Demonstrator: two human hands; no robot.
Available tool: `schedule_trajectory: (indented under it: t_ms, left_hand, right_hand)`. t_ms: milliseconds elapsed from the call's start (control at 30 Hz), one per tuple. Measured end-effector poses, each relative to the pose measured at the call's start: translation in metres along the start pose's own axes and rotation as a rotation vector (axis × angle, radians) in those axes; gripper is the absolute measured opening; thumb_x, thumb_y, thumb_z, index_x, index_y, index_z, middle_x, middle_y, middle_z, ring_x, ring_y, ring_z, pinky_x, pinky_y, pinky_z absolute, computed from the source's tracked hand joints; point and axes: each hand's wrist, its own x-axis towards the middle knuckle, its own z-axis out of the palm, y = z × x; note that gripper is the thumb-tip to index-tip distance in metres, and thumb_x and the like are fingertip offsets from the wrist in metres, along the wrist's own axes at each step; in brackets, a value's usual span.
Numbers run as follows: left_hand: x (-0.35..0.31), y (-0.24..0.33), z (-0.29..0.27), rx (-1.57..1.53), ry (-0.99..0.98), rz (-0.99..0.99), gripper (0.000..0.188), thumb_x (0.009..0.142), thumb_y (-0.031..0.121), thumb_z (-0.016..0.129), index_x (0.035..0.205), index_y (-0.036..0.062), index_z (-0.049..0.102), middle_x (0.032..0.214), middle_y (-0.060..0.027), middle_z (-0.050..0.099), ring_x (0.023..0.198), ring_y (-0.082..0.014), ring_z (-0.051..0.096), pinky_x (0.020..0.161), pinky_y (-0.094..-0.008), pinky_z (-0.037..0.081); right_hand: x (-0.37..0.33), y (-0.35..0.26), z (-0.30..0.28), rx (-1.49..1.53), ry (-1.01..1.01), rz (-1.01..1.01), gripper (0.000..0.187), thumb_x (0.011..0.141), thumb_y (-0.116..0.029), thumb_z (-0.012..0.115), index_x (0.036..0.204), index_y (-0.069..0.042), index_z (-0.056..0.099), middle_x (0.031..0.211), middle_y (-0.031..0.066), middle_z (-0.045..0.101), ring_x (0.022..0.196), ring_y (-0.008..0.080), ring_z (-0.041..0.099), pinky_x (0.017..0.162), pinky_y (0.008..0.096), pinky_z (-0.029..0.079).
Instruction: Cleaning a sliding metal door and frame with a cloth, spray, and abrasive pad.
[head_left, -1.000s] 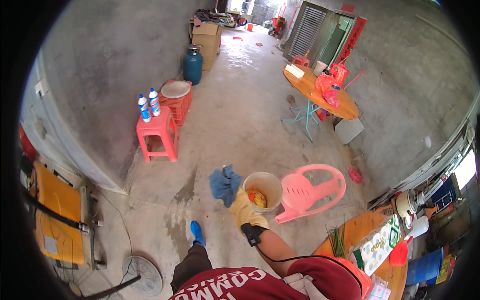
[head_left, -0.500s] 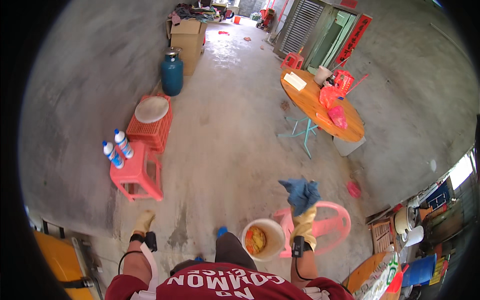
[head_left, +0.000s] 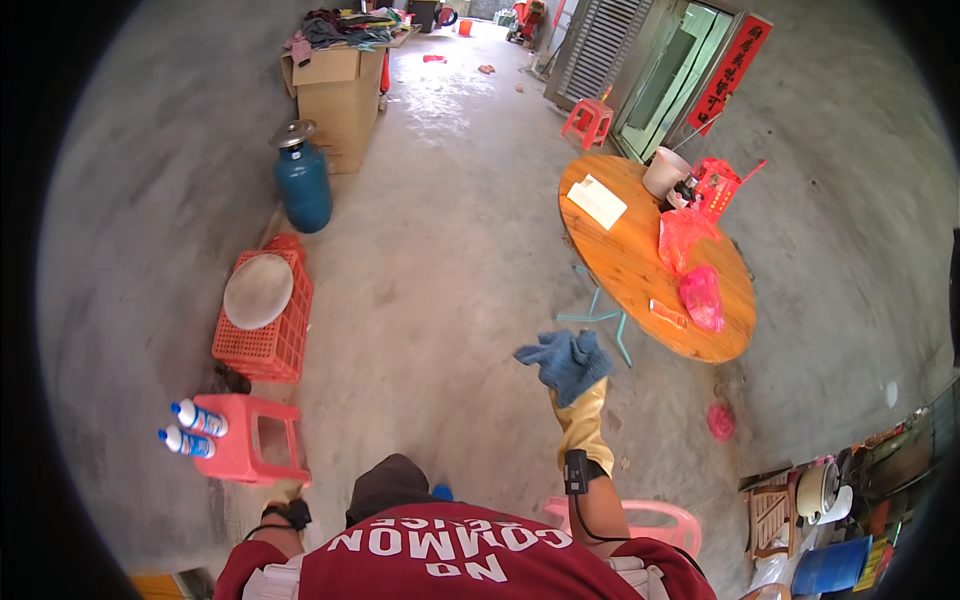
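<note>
My right hand, in a tan-yellow glove, is closed around a crumpled blue cloth. It is held out in front of me, above the floor and left of the near end of a round wooden table. Low at my left side, my left hand wears a similar glove. It is close to a pink plastic stool with two white bottles with blue caps on it. Its fingers are mostly hidden, and nothing shows in it.
A red crate with a round pale lid stands by the left wall, before a blue gas cylinder and a cardboard box. Red bags lie on the table. Behind my right arm is a pink plastic chair.
I have moved forward; the table, stool and crate are nearer. The bucket by my leg has left the view. My right hand still grips the cloth and has shifted slightly left.
</note>
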Motion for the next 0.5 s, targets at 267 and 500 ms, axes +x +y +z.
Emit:
schedule_trajectory:
  t_ms: [267, 500]
  left_hand:
    - [0.149, 0.165, 0.052, 0.521, -0.151, -0.117, 0.037, 0.091, 0.038, 0.064, 0.106, 0.0057, 0.073, 0.096, -0.0182, 0.069, 0.083, -0.0285, 0.068, 0.068, -0.0442, 0.051]
    - [0.431, 0.440, 0.087, 0.579, -0.153, 0.561, 0.022, 0.079, 0.025, 0.071, 0.092, 0.0084, 0.075, 0.088, -0.0213, 0.073, 0.082, -0.0406, 0.072, 0.068, -0.0512, 0.055]
  right_hand:
    - [0.258, -0.008, 0.009, -0.090, -0.072, -0.038, 0.023, 0.101, -0.032, 0.057, 0.098, -0.008, 0.056, 0.098, 0.0234, 0.062, 0.085, 0.0346, 0.064, 0.066, 0.0416, 0.054]
    - [0.465, -0.061, 0.058, -0.167, -0.032, -0.054, 0.034, 0.100, -0.037, 0.052, 0.096, -0.004, 0.059, 0.096, 0.0227, 0.066, 0.073, 0.0352, 0.063, 0.061, 0.0395, 0.048]
